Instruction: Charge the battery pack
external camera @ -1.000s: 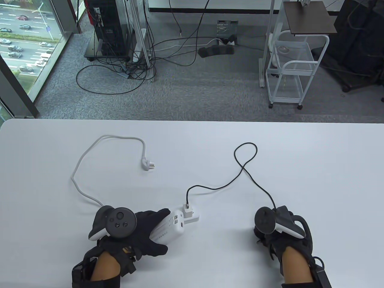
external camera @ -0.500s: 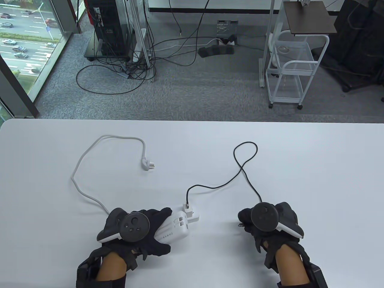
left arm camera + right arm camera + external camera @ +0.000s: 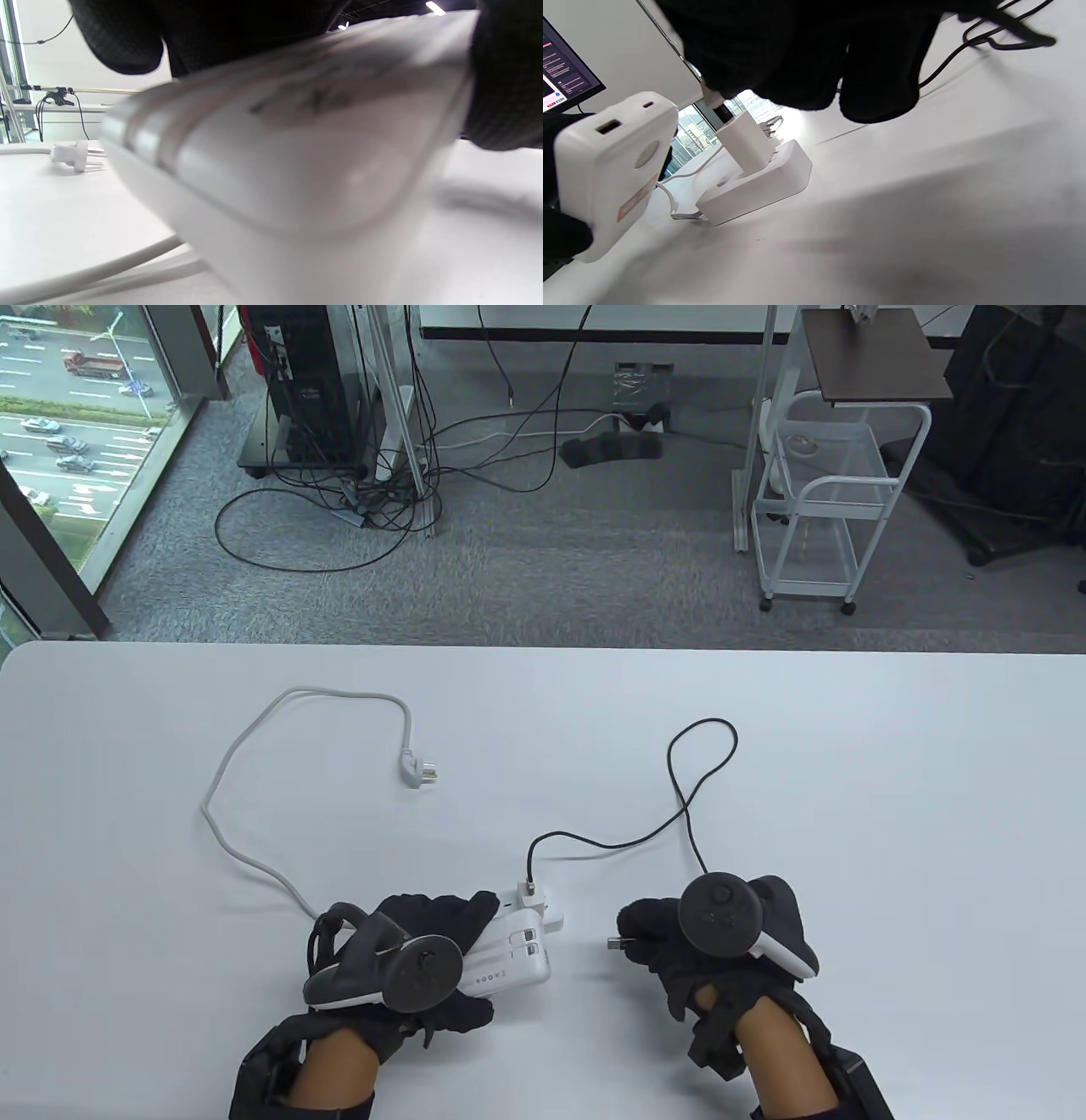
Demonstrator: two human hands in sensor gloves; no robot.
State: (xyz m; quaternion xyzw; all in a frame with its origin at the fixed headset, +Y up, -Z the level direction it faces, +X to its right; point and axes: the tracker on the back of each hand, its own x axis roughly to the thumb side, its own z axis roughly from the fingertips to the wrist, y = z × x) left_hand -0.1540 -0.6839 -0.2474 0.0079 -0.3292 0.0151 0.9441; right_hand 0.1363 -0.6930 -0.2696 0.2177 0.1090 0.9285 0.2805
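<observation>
Change: my right hand (image 3: 679,937), pinching the cable plug (image 3: 614,944), has closed in on the battery pack (image 3: 509,959).
Left hand (image 3: 424,950): I grip the pack, lifted, ports facing the plug.
Meaning: insertion comes next.

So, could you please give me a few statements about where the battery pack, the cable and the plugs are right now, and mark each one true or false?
1. The left hand grips the white battery pack. True.
2. The black cable's free connector already sits in the battery pack. False: the right hand holds it, clear of the pack, with bare table between them.
3. A white charger is plugged into the white power strip. True.
4. The power strip's white wall plug is in a socket. False: it lies loose on the table.
5. The black cable's other end sits in the charger. True.
</observation>
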